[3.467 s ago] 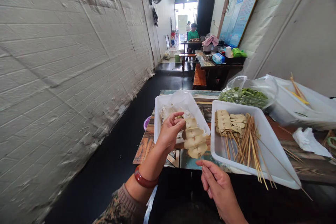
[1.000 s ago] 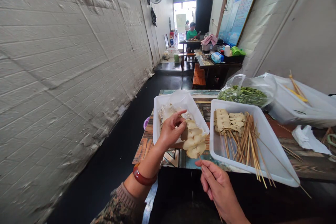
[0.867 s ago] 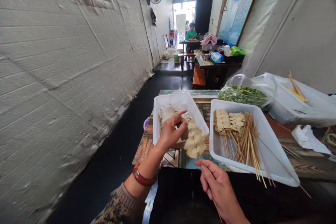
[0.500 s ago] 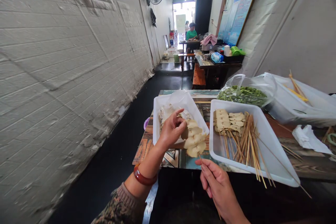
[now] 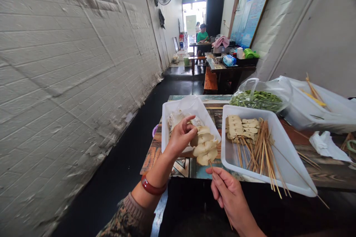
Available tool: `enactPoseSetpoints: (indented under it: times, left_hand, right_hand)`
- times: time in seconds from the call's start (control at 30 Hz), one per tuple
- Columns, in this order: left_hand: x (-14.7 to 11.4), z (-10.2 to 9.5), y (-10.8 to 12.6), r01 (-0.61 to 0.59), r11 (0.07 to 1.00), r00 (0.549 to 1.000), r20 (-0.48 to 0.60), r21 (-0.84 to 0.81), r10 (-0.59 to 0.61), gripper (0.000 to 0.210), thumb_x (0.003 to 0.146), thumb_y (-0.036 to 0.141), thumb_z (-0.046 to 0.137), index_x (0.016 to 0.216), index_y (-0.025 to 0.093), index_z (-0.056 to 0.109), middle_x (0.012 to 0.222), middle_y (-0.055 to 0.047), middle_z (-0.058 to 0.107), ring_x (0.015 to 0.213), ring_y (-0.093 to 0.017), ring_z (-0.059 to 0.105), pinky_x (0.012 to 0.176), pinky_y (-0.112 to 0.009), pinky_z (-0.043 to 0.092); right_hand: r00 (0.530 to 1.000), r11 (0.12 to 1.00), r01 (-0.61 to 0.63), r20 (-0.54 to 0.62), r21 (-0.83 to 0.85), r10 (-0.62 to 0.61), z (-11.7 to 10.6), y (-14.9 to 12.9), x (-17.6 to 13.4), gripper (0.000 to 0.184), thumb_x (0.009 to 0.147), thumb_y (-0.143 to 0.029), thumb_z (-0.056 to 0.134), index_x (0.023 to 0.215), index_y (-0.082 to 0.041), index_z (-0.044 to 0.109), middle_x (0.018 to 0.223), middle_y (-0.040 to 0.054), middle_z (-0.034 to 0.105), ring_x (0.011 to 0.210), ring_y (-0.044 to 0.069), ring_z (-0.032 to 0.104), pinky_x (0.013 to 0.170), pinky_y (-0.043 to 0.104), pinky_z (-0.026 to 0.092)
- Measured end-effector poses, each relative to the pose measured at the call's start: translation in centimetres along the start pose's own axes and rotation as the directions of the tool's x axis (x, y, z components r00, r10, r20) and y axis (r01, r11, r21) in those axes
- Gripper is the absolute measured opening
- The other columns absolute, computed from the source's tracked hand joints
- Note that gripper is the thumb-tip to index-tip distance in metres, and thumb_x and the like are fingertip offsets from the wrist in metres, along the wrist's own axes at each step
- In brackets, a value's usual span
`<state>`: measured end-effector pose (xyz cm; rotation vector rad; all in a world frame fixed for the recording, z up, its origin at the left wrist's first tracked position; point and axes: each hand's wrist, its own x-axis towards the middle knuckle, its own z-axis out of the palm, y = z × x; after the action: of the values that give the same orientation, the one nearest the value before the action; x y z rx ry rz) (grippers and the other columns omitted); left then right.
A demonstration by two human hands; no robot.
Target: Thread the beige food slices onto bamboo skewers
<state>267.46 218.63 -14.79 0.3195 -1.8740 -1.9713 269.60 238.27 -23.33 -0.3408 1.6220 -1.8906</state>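
My right hand (image 5: 228, 196) is closed round the lower part of a thin wooden skewer (image 5: 210, 165). Several pale, flat, rounded food slices (image 5: 206, 149) are threaded along its upper part. At the far end of the row, my left hand (image 5: 182, 133) pinches the topmost slice between thumb and fingers, its index finger raised. Beneath that hand is a white tub (image 5: 164, 133) lined with a clear plastic bag (image 5: 175, 117), whose contents are hard to make out. To the right, a white tray (image 5: 226, 157) holds finished-looking skewers of similar slices (image 5: 235, 127) and many bare sticks (image 5: 264, 152).
A bag of green vegetables (image 5: 256, 100) lies behind the tray, beside another white tub (image 5: 339, 116). A crumpled white tissue (image 5: 326, 144) is at right. Farther back stand a second table (image 5: 215, 64) and a seated person (image 5: 202, 36) in green.
Both hands keep nearly the same pose on the skewer and its slices. The whole view has shifted very slightly.
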Motion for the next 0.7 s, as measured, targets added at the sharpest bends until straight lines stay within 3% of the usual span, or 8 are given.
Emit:
enactPoseSetpoints:
  times: [0.2,0.33,0.53,0.7]
  left_hand:
    - [0.1,-0.3,-0.3,0.105,0.971,0.993,-0.035,-0.213,-0.115,0.047,0.072,0.038,0.075,0.111,0.013,0.067,0.064,0.004,0.056,0.056,-0.008,0.047,0.053,-0.020,0.036]
    - [0.1,-0.4,-0.7,0.189,0.927,0.981,0.033,-0.322,-0.189,0.047,0.070,0.054,0.075,0.096,0.015,0.073,0.075,-0.004,0.066,0.065,-0.012,0.058,0.057,-0.023,0.042]
    - [-1.0,0.3,-1.1,0.292,0.849,0.956,0.123,-0.441,-0.265,0.039,0.059,0.040,0.088,0.085,0.015,0.074,0.076,-0.004,0.071,0.068,-0.014,0.063,0.064,-0.025,0.049]
    - [-2.4,0.8,-2.0,0.350,0.767,0.936,0.176,-0.537,-0.304,0.036,0.068,0.046,0.081,0.088,0.017,0.072,0.079,-0.007,0.074,0.076,-0.022,0.069,0.064,-0.030,0.053]
  right_hand:
    - [1.000,1.000,0.004,-0.004,-0.001,-0.004,-0.1,0.0,-0.2,0.048,0.089,-0.057,0.055,0.105,-0.013,0.063,0.049,-0.0080,0.047,0.038,0.005,0.032,0.039,0.019,0.020]
    - [1.000,1.000,0.004,-0.014,-0.004,-0.004,-0.1,0.0,-0.2,0.049,0.088,-0.058,0.056,0.105,-0.013,0.064,0.048,-0.0079,0.047,0.038,0.006,0.032,0.039,0.020,0.021]
    - [1.000,1.000,0.009,-0.020,0.012,-0.008,0.1,-0.1,-0.1,0.047,0.087,-0.058,0.057,0.103,-0.014,0.064,0.048,-0.0078,0.047,0.038,0.005,0.032,0.038,0.018,0.020]
    - [1.000,1.000,0.012,-0.024,0.022,-0.011,0.1,-0.1,-0.1,0.045,0.089,-0.055,0.057,0.105,-0.014,0.064,0.049,-0.0077,0.047,0.038,0.005,0.032,0.038,0.017,0.021]
